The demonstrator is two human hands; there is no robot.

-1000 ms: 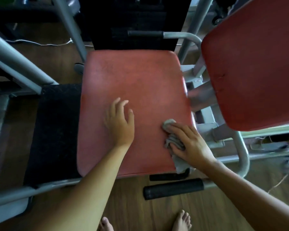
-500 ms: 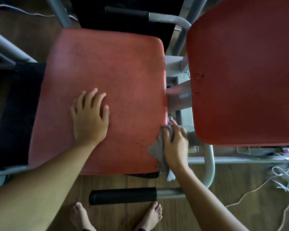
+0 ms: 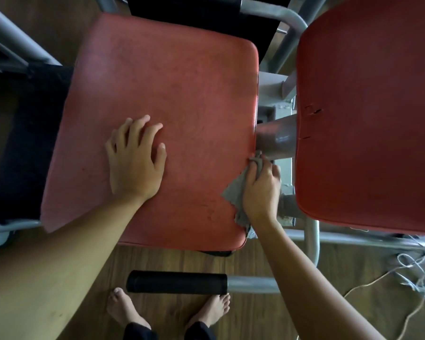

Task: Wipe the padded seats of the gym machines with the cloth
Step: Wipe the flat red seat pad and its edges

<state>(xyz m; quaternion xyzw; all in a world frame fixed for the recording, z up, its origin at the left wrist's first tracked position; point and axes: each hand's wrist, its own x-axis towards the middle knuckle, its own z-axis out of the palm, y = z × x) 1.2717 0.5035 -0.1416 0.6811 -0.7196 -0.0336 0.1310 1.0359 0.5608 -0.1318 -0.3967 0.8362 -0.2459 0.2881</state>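
A red padded seat (image 3: 169,82) fills the middle of the view, its surface scuffed and worn. The left hand (image 3: 135,163) lies flat on the near-middle part of the seat, its fingers (image 3: 142,128) spread and nearly straight, holding nothing. The right hand (image 3: 261,190) is at the seat's right edge, its fingers curled over a grey cloth (image 3: 233,195) and pressing it against the padding; a ragged corner of the cloth sticks out to the left of the hand, and another part hangs down past the near right corner of the seat. Just right of that hand a grey metal tube (image 3: 275,138) runs between the seat and a second red pad (image 3: 368,119), which has small tears near its left edge. Near the person, a black foam handle (image 3: 177,282) juts left from a metal bar above the wooden floor (image 3: 255,315), with two bare feet (image 3: 123,307) beneath it. A white cord (image 3: 417,273) lies tangled on the floor at the right.
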